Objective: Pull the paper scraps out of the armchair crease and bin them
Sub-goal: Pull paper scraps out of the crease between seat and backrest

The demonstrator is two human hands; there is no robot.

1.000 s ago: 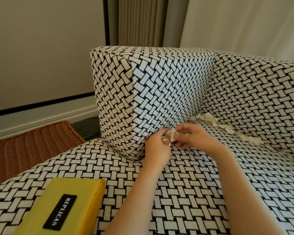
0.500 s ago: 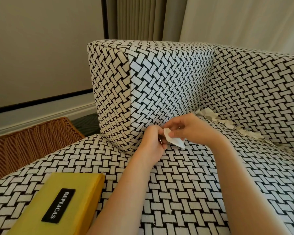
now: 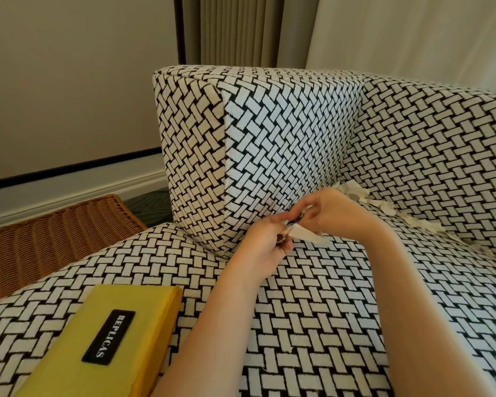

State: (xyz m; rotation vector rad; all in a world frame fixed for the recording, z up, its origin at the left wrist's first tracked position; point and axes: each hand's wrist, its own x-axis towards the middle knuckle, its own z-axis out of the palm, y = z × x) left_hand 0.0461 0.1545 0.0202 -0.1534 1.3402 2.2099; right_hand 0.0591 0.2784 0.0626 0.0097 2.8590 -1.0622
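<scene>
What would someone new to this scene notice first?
The bold black-and-white woven-pattern armchair fills the view. At the crease below its armrest, the left hand and right hand pinch a white paper scrap, with more scraps along the back crease to the right. A yellow REPLICAS book lies on the seat at lower left.

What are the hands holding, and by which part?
A white paper scrap, pinched at one end between the left hand and right hand.

Head-worn camera looks down, close over the armchair seat (image 3: 312, 310).
</scene>
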